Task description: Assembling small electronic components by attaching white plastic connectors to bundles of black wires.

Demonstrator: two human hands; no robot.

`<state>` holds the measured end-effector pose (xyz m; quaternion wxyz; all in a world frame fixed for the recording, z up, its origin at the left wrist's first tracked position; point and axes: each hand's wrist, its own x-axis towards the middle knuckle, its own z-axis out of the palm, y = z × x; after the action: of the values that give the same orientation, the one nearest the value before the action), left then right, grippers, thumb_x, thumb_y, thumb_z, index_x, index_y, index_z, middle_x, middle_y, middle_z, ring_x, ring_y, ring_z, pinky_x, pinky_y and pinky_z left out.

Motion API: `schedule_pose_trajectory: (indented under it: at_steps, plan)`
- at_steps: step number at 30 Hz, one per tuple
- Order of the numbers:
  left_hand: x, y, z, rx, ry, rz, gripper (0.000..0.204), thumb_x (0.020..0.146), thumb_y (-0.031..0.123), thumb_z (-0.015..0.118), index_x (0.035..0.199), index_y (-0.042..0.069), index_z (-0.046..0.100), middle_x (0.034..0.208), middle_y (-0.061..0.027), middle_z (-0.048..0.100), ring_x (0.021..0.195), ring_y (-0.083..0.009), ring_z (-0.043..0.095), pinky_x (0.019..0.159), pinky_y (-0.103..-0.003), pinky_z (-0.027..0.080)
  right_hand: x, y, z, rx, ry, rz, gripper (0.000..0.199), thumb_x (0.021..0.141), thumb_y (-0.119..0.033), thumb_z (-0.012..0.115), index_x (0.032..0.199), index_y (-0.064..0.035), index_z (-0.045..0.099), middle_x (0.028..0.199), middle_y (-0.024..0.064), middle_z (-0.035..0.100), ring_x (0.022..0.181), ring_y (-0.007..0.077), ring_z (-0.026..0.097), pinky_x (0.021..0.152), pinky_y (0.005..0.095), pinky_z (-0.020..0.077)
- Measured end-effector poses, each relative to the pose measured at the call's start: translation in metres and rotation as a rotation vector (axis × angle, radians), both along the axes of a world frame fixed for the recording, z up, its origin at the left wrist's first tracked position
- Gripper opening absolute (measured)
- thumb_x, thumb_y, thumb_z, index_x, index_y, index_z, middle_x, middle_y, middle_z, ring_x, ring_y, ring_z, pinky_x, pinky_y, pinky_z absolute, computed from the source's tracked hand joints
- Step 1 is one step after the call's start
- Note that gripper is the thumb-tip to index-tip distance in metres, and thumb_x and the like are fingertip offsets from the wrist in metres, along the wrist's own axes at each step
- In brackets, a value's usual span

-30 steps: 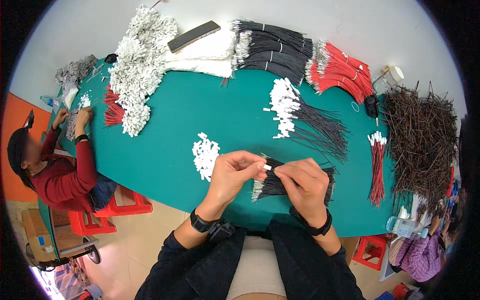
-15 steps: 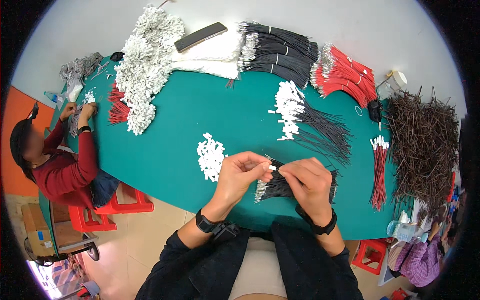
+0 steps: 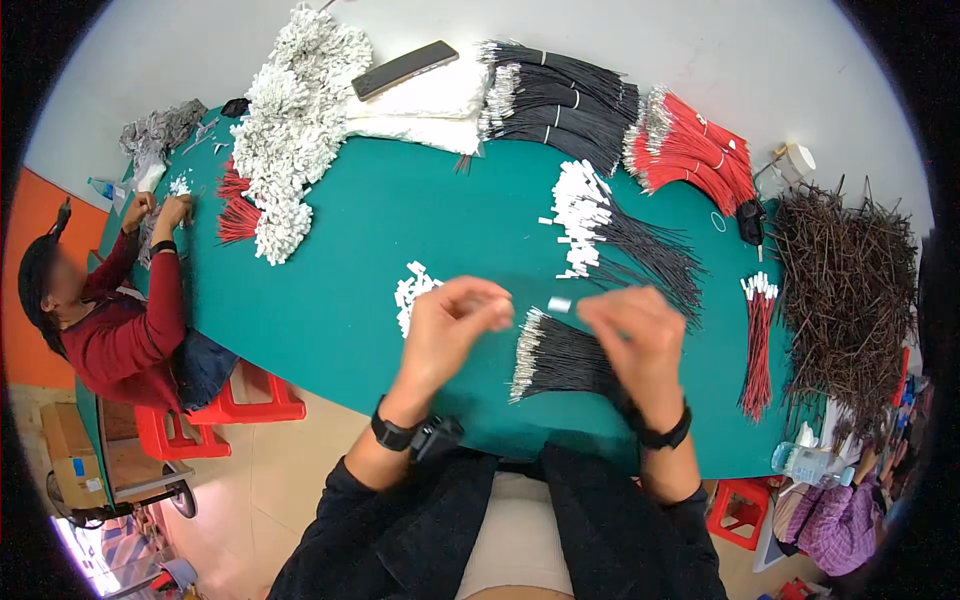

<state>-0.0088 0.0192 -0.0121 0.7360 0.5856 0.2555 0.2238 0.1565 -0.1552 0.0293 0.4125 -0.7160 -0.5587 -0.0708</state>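
My right hand (image 3: 640, 335) pinches a thin wire, mostly hidden by the fingers, with a white plastic connector housing (image 3: 559, 304) at its tip. To the left, my left hand (image 3: 445, 330) is slightly blurred, its thumb and index finger a little apart with nothing visible between them. It partly covers a small pile of loose white connector housings (image 3: 412, 290). Below and between the hands lies a bundle of black wires (image 3: 565, 360) with bare metal terminals at their left ends. My right hand and wrist cover part of this bundle.
Beyond my right hand lie black wires with white housings (image 3: 580, 215). Tied black bundles (image 3: 560, 100), red bundles (image 3: 700, 155), a white heap (image 3: 290, 130) and a phone (image 3: 405, 70) line the back. Red wires (image 3: 760, 350) and a dark tangled pile (image 3: 845, 290) are right. A co-worker (image 3: 110, 300) sits left.
My hands were together at the white housing and have now moved apart. The left hand has shifted left to the loose housings; the right has moved slightly right with the wire and housing.
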Motion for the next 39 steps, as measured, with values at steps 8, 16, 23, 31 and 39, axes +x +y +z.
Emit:
schedule_pose_trajectory:
  at_steps: [8, 16, 23, 31, 39]
  plan:
    - [-0.026, 0.04, -0.014, 1.097, 0.419, 0.001, 0.018, 0.071, 0.004, 0.084, 0.088, 0.005, 0.076, 0.09, -0.0091, 0.068, 0.091, -0.0319, 0.061, 0.081, -0.042, 0.053, 0.033, -0.004, -0.028, -0.206, -0.059, 0.02, 0.014, 0.078, -0.007, 0.079, 0.089, -0.0016, 0.073, 0.095, 0.0123, 0.072, 0.094, 0.033, 0.066, 0.08, 0.0448, 0.0525]
    - [-0.02, 0.036, -0.021, 1.229, 0.497, -0.079, 0.027, 0.068, 0.004, 0.087, 0.092, 0.003, 0.074, 0.092, -0.0096, 0.067, 0.091, -0.0297, 0.061, 0.082, -0.04, 0.053, -0.007, -0.009, -0.044, -0.429, 0.163, 0.072, 0.014, 0.076, -0.006, 0.08, 0.087, -0.0008, 0.072, 0.077, 0.0117, 0.064, 0.08, 0.0318, 0.064, 0.07, 0.0419, 0.0513]
    - [-0.011, 0.02, -0.01, 0.349, 0.178, -0.081, 0.015, 0.082, -0.001, 0.081, 0.093, 0.0, 0.071, 0.093, -0.01, 0.076, 0.08, -0.014, 0.07, 0.073, -0.027, 0.057, -0.01, -0.013, -0.042, -0.342, 0.253, 0.069, 0.009, 0.078, 0.0, 0.078, 0.085, 0.0006, 0.072, 0.083, 0.0113, 0.069, 0.079, 0.0296, 0.066, 0.07, 0.0395, 0.0528]
    - [0.005, -0.003, -0.005, -0.186, -0.131, -0.1, 0.017, 0.089, -0.003, 0.074, 0.106, -0.004, 0.074, 0.093, -0.0126, 0.077, 0.082, -0.0162, 0.074, 0.075, -0.028, 0.06, -0.014, -0.021, -0.029, -0.25, 0.496, 0.061, 0.01, 0.081, 0.002, 0.076, 0.09, 0.0008, 0.072, 0.09, 0.0136, 0.074, 0.081, 0.0307, 0.071, 0.073, 0.037, 0.0562]
    - [0.007, -0.01, 0.0, -0.185, -0.113, -0.09, 0.011, 0.091, 0.0, 0.074, 0.102, -0.002, 0.074, 0.092, -0.0128, 0.077, 0.08, -0.0161, 0.073, 0.073, -0.028, 0.06, -0.019, -0.022, -0.029, -0.129, 0.463, 0.039, 0.008, 0.085, 0.004, 0.074, 0.093, 0.0019, 0.071, 0.088, 0.0117, 0.074, 0.073, 0.0234, 0.07, 0.068, 0.0317, 0.0553]
